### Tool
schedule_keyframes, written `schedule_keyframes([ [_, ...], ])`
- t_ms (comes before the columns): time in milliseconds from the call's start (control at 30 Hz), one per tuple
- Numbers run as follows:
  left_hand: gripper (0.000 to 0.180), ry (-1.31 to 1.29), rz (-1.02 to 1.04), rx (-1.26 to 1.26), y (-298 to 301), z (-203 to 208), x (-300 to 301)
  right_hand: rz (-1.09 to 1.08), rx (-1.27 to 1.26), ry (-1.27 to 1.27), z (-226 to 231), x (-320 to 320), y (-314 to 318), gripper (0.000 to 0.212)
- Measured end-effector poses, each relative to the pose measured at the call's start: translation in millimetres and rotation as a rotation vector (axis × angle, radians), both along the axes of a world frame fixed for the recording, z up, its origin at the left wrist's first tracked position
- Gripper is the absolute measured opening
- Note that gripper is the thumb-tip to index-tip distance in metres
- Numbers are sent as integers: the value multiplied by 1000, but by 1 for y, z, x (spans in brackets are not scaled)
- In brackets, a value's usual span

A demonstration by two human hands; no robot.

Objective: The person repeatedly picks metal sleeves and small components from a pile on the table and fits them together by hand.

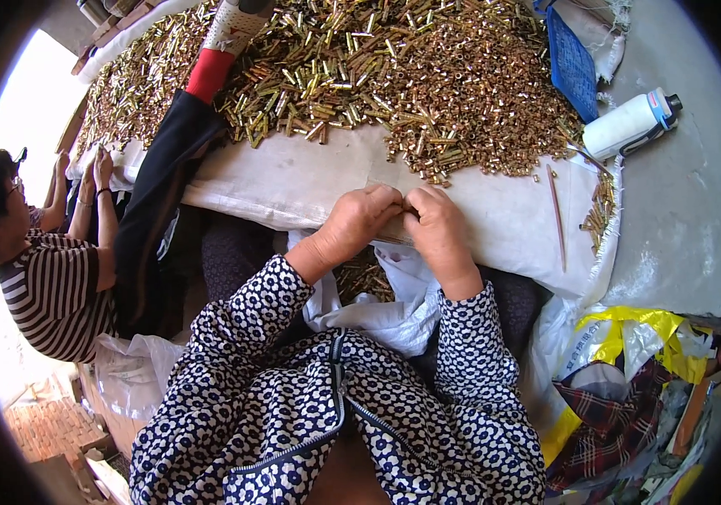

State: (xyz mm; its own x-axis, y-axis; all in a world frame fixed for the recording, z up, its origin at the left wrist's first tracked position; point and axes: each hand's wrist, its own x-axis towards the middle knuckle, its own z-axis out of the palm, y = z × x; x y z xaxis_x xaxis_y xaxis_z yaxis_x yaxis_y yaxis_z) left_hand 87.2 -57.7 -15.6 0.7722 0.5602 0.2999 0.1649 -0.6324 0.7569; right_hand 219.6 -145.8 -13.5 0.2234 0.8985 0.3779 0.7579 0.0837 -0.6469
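Over the near edge of the cloth-covered table (284, 172), my left hand (352, 227) and my right hand (442, 240) meet with fingers pinched closed. Their fingertips almost touch, and whatever they hold is too small or hidden to name. Beyond them spreads a large heap of brass-coloured small metal tubes (327, 63), longer in the middle and left. Shorter metal pieces (482, 97) make up its right part. Below my hands, a white plastic bag (407, 316) hangs open in my lap with similar thin metal pieces (364, 278) inside.
A white bottle (630, 124) lies by a blue plastic basket (572, 66) at the right. One thin stick (557, 217) rests on the cloth. At left are a dark-trousered leg (158, 202) and a co-worker in a striped shirt (57, 290). Bags and checked cloth (609, 412) fill the lower right.
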Motion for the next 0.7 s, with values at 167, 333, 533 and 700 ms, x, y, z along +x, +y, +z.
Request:
schedule_keyframes([
  [167,18,283,-99,435,-10,16,10,-237,88,-213,6,12,0,12],
  [333,14,284,-110,466,-11,13,16,-383,66,-315,-3,20,4,9],
  [533,7,-75,89,-116,5,16,29,-439,25,-331,-6,27,2,7],
  [700,18,4,171,243,37,15,62,-430,111,-270,-4,26,3,5],
])
